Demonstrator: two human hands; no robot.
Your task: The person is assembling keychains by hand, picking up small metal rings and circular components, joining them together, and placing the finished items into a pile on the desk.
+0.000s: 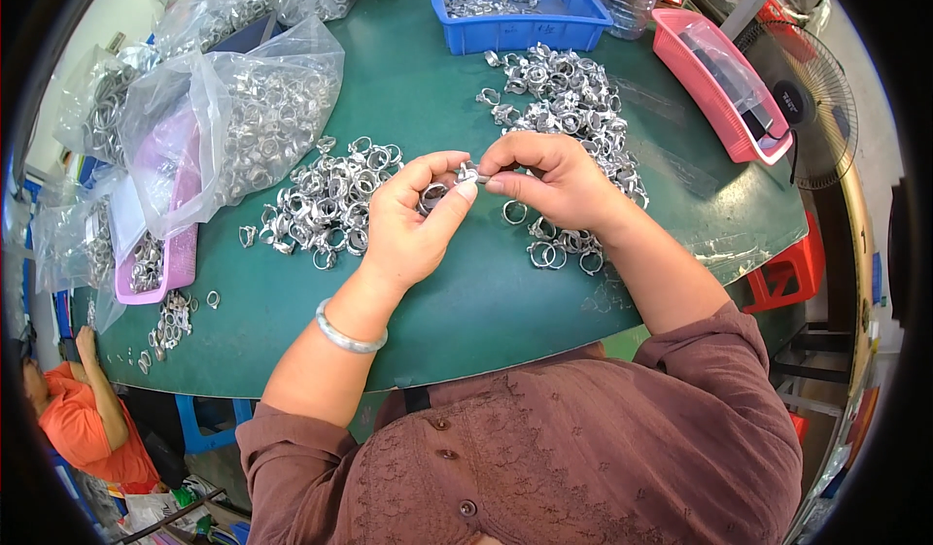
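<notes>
Above the green table (462, 312), my left hand (406, 220) is closed on a silver metal ring clamp (432, 196), its round band showing between thumb and fingers. My right hand (564, 181) pinches a small grey metal piece (482, 179) at the clamp's lug; whether it is a screw or a nut I cannot tell. Both hands meet at this spot, fingertips nearly touching. Left of my left hand lies a heap of similar ring clamps (330, 205). A second heap of clamps (573, 98) spreads behind and around my right hand.
At the back stands a blue tray (530, 36) with small metal parts. A pink basket (714, 84) and a fan (802, 103) are at right. Clear bags of clamps (277, 108) and a purple basket (182, 254) crowd the left. A person in orange (92, 428) sits lower left.
</notes>
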